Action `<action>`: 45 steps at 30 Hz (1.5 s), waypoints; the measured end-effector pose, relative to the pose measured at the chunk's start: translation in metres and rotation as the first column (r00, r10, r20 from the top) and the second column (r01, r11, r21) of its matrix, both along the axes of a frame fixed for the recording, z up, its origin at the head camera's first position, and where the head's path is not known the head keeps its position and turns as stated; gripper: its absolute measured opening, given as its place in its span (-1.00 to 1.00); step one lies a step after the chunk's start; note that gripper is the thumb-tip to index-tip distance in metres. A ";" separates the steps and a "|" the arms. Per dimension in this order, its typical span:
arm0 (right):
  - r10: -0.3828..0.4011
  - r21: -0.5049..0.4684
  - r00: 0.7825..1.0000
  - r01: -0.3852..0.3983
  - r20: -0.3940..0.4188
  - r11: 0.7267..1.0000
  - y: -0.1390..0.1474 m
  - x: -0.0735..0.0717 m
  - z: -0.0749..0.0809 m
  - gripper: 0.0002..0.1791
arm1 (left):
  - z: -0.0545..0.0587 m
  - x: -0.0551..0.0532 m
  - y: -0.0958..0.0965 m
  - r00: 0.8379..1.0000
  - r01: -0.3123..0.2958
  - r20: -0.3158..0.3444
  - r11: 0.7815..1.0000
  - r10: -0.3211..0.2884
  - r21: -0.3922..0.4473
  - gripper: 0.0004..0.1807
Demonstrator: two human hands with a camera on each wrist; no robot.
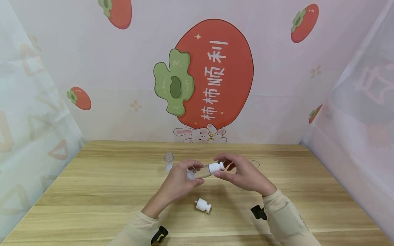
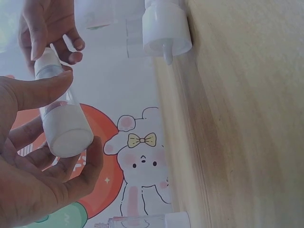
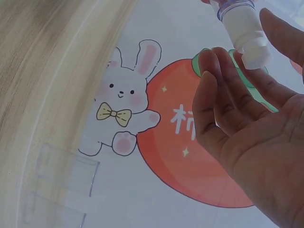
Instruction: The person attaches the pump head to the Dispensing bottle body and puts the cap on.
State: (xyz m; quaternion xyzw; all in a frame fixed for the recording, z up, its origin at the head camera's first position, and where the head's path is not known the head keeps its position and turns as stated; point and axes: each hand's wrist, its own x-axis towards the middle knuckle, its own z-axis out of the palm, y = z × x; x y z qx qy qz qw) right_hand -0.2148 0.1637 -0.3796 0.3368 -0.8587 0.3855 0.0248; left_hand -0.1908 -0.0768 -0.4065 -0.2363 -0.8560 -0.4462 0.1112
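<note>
My left hand holds a clear bottle with a white base, thumb on one side and fingers on the other. A white pump head is fitted on the bottle's end, pointing right. Around that pump head my right hand is held with fingers loosely curved; the right wrist view shows its thumb apart from the pump. Nearer to me on the table lies a second white pump head with a small nozzle. A second clear bottle with a white base lies beyond my left hand.
Two clear cylindrical caps stand on the wooden table past my right hand; they are faint in the head view. A printed cloth backdrop rises at the table's far edge, with more cloth on both sides.
</note>
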 end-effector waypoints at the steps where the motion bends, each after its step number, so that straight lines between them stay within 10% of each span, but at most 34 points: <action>1: 0.006 -0.006 1.000 -0.006 -0.007 1.000 0.000 0.000 0.000 -0.60 | 0.000 0.000 0.000 1.000 -0.002 -0.001 1.000 0.002 0.000 -0.60; 21: 0.068 -0.045 0.995 -0.072 -0.077 0.996 0.001 -0.002 0.000 -0.61 | -0.001 -0.002 -0.001 0.999 0.011 -0.036 1.000 -0.010 0.012 -0.63; 45: 0.012 0.016 1.000 -0.012 0.021 1.000 -0.002 -0.001 0.000 -0.79 | 0.001 0.000 -0.001 1.000 0.004 0.001 1.000 -0.004 0.028 -0.60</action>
